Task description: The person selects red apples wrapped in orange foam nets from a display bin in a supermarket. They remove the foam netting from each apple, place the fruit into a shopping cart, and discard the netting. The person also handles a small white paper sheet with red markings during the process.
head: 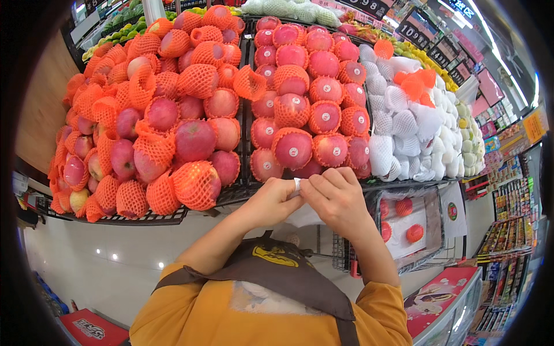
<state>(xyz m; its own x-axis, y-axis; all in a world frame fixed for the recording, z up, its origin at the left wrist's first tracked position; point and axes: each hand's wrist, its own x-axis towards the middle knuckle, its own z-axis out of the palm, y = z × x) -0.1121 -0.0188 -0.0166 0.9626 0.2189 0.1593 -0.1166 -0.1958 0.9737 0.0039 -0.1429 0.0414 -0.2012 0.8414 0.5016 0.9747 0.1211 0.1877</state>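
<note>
My left hand (272, 201) and my right hand (335, 201) meet at the front edge of the fruit display. Between their fingertips they pinch a small white strip (297, 184), mostly covered by the fingers; its material is unclear. Just beyond are rows of red apples (293, 148) in orange foam nets, many bearing round white stickers. A pale sheet-like thing (305, 217) shows below my hands, and I cannot tell whether it joins the strip.
Left of a black divider (246, 108), netted apples (194, 139) are heaped loosely. White-netted fruit (404, 125) fills the right section. A cart holds a plastic-lined crate (433, 216) with several red fruits. A red-topped case (441, 294) stands at lower right, snack shelves (506, 233) beyond.
</note>
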